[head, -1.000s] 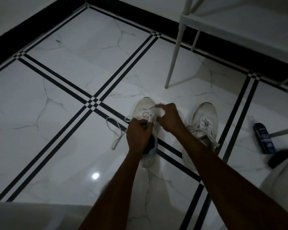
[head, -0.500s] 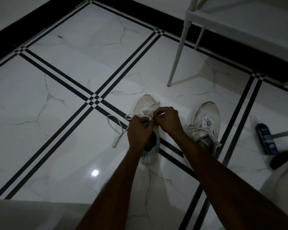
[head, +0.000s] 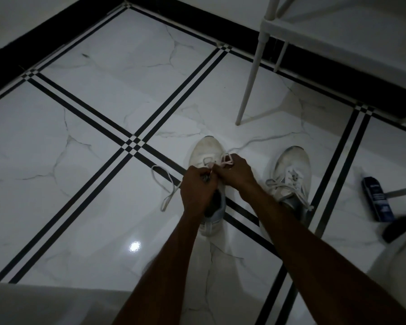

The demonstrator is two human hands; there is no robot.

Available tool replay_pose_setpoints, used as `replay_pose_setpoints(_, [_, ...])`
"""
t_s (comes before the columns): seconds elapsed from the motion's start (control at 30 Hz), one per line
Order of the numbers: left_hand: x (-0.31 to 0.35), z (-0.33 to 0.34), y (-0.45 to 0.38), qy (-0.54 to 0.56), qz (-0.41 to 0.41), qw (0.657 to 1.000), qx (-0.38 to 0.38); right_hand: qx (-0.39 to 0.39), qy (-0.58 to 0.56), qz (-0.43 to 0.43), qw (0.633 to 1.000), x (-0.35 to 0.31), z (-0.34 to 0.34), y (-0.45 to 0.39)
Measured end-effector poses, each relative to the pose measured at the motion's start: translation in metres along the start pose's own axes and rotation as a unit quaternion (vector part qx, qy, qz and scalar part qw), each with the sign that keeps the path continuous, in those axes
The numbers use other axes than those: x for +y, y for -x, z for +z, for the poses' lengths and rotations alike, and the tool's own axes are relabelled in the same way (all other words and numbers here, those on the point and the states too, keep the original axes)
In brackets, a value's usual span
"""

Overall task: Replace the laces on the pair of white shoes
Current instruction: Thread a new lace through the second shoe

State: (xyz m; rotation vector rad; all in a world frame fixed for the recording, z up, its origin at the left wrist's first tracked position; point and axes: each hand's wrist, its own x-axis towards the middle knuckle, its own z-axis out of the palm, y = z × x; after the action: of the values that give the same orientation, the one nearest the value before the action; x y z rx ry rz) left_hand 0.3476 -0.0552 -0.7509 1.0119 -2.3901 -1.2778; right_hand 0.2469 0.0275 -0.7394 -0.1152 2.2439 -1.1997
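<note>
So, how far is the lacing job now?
Nothing looks finished. In hand: both hands, left and right, work a lace at the left shoe; its loose end trails on the floor. Left: the right shoe, whose laces lie loose and untied.

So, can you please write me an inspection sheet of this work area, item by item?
Surface: glossy white marble floor with black stripes.
Job's things: left shoe under both hands, its lace trailing left on the floor; right shoe apart, laced.
Clutter: dark blue bottle lying at right.
Grippers: left hand and right hand both pinch lace at the eyelets.
Cables: nothing seen.
Surroundings: white chair leg behind the shoes.
</note>
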Motion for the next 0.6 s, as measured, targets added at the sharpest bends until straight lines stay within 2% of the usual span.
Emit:
replay_pose_setpoints(0.07, [-0.002,0.001,-0.001,-0.004,-0.011,1.000,0.002,0.056,0.003,-0.051,0.997,0.000,0.005,0.001])
replay_pose_setpoints(0.17, [-0.004,0.001,-0.002,-0.018,-0.009,1.000,0.001,0.050,0.032,-0.086,0.995,-0.001,0.003,-0.002])
replay_pose_setpoints(0.2, [-0.004,0.000,-0.003,-0.016,-0.006,1.000,-0.001,0.073,0.033,-0.075,0.994,0.001,-0.001,-0.005])
replay_pose_setpoints(0.3, [-0.002,0.000,-0.001,-0.019,0.010,1.000,-0.013,0.223,-0.016,0.008,0.975,0.011,-0.020,-0.020])
replay_pose_setpoints(0.33, [0.000,0.000,0.000,-0.025,0.012,0.999,-0.016,0.238,-0.032,0.021,0.970,0.015,-0.025,-0.024])
replay_pose_setpoints(0.43, [0.002,0.001,0.000,-0.044,0.015,0.999,-0.009,0.170,-0.064,0.043,0.982,0.016,-0.028,-0.029])
replay_pose_setpoints(0.5, [0.004,-0.001,0.001,-0.066,0.017,0.998,-0.008,0.133,-0.059,0.028,0.989,0.004,-0.030,-0.025])
replay_pose_setpoints(0.6, [0.008,-0.005,0.000,-0.089,0.017,0.996,-0.007,0.070,-0.170,0.003,0.983,-0.025,-0.039,-0.018])
